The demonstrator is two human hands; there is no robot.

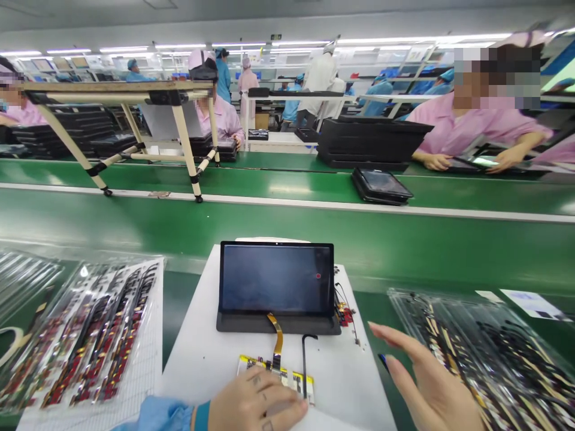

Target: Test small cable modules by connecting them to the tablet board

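My left hand (256,402), in a blue sleeve, lies over the lower edge of a yellow-edged circuit board (260,366). An orange flex ribbon cable (275,338) runs up from that board to a tablet with a dark screen (276,278), which sits in a black case on a white mat (197,365). Beside the board stands a thin black L-shaped rod or cable (304,365). My right hand (426,383) hovers open at the mat's right edge, holding nothing. A small red-and-gold board with wires (345,314) lies right of the tablet.
Plastic trays of packed parts lie on both sides, left (81,335) and right (485,359). A green conveyor belt (287,239) runs behind the mat. Across it, a co-worker in pink (476,129) handles a tablet, and a black stack of tablets (371,140) sits nearby.
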